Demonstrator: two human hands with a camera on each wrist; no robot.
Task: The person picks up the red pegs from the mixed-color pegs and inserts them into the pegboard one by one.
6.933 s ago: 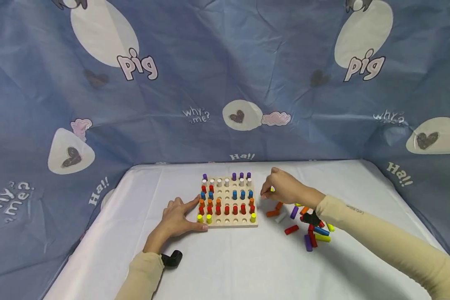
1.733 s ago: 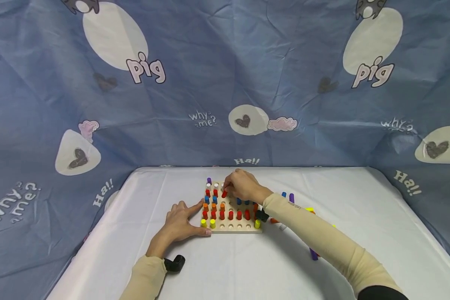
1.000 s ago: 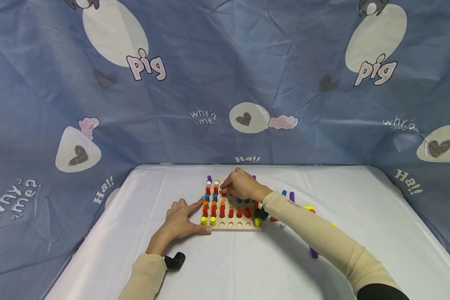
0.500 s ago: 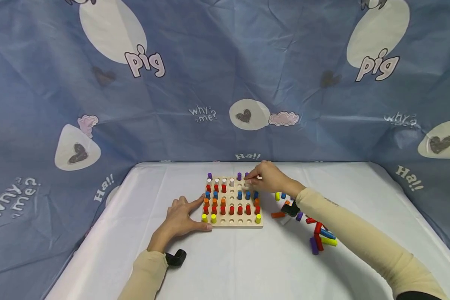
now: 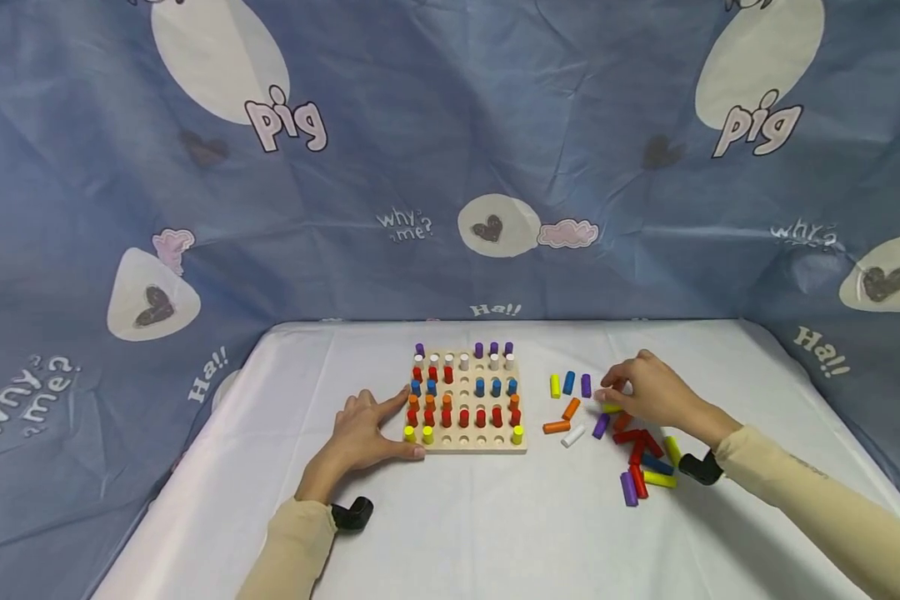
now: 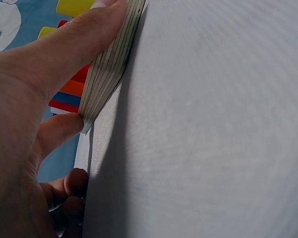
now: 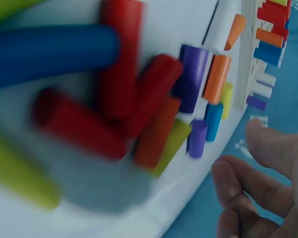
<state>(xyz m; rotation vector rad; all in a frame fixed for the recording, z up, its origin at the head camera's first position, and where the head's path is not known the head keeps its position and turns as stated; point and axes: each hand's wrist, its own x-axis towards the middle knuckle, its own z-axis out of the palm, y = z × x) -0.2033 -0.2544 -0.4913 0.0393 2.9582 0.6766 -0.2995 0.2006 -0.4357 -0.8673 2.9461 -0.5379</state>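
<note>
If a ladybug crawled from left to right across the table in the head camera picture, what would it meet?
Left sleeve → left hand → wooden pegboard → far loose yellow peg → far loose blue peg → far loose purple peg → right hand → right sleeve.

The pegboard (image 5: 457,451) at my twelve o'clock is pale wood, smooth and matt on top, its edge lined with thin layers like plywood. Its standing pegs (image 5: 481,418) look smooth and painted; the loose pegs (image 7: 192,78) at my one o'clock carry a soft sheen. The tablecloth (image 5: 457,525) beneath is matt, finely woven fabric, while the backdrop (image 5: 450,150) past twelve is creased cloth with a faint gloss. My sleeves (image 5: 802,496) are matt fabric; my wrist cameras (image 5: 352,514) look plastic.
</note>
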